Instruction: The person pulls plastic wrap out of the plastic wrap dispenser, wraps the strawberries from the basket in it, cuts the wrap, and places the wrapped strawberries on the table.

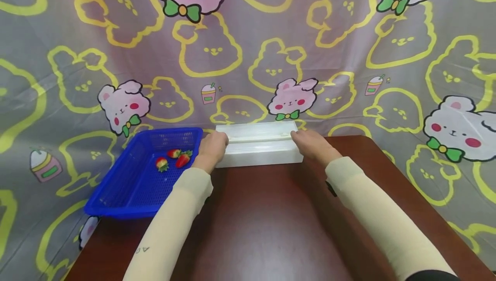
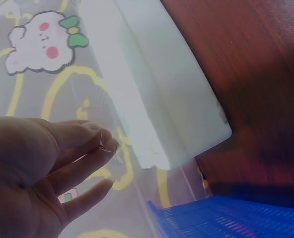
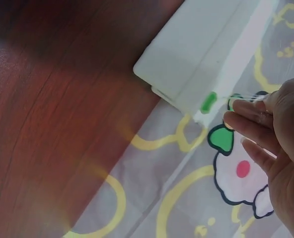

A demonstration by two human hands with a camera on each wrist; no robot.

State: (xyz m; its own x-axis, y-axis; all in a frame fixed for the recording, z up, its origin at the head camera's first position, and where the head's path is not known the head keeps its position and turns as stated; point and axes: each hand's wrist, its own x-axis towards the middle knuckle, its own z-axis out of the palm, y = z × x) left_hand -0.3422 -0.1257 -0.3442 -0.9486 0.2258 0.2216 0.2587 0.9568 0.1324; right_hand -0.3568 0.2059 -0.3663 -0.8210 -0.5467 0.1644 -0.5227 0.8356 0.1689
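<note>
A long white box point(image 1: 259, 158) stands at the far side of the table, with clear plastic wrap point(image 3: 244, 97) drawn from it. At the box's left end my left hand point(image 1: 214, 146) pinches one corner of the wrap between thumb and fingertips. My right hand point(image 1: 313, 144) pinches the other corner at the right end, thumb against forefinger. In the right wrist view the wrap runs in thin creases from a small green tab point(image 3: 209, 102) on the box to my fingers. The other fingers of both hands are loosely spread.
On the left a blue plastic basket point(image 1: 116, 195) holds several strawberries point(image 1: 183, 160). The brown wooden table point(image 1: 263, 220) reaches to a grey curtain point(image 1: 248, 27) printed with cartoon animals, which hangs right behind the box.
</note>
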